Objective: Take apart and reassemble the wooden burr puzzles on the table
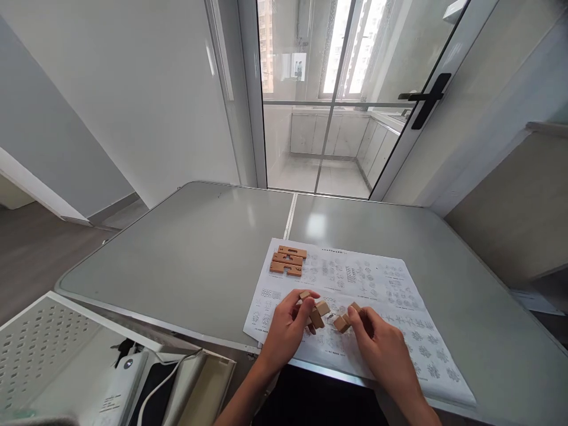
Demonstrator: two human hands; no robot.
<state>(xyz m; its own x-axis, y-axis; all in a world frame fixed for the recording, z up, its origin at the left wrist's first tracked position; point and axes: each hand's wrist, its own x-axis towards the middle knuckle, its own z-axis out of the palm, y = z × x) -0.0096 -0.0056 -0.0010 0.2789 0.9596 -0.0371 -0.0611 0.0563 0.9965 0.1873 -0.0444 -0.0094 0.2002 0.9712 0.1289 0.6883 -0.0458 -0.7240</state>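
Observation:
My left hand [290,322] is closed around a small cluster of joined wooden puzzle pieces [316,318], whose block ends stick out past the fingers. A short gap to the right, my right hand [377,334] pinches a single notched wooden puzzle piece [342,323] between thumb and fingers. The two are apart, both held over a large printed instruction sheet [373,284] with rows of small line drawings. On the sheet's far left corner lie three flat notched wooden pieces [287,260], side by side, with dark markings. My fingers hide parts of the held pieces.
The sheet lies on a grey table [199,254] with a metal edge and a centre seam. At lower left, beside the table, stands a white perforated bin [48,343] holding boxes and a white cable [155,387]. Beyond the table is a glass door [328,136] with a black handle.

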